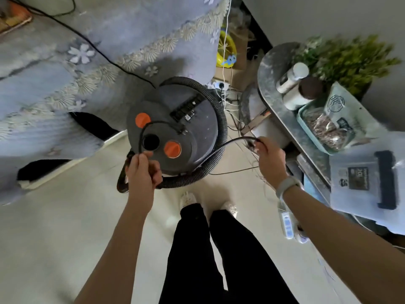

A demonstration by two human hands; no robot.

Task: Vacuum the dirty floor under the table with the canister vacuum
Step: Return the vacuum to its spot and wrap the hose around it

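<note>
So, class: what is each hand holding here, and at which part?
Both hold the vacuum's black power cord. The left hand pinches a loop of it over the canister vacuum; the right hand grips a stretch further along, out to the right.

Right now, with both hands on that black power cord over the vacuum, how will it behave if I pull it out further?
The power cord is likely floppy: it curves loosely between the left hand and right hand. It looks thin and probably light. It may snag, since a loop lies across the canister vacuum lid, near the ribbed hose.
</note>
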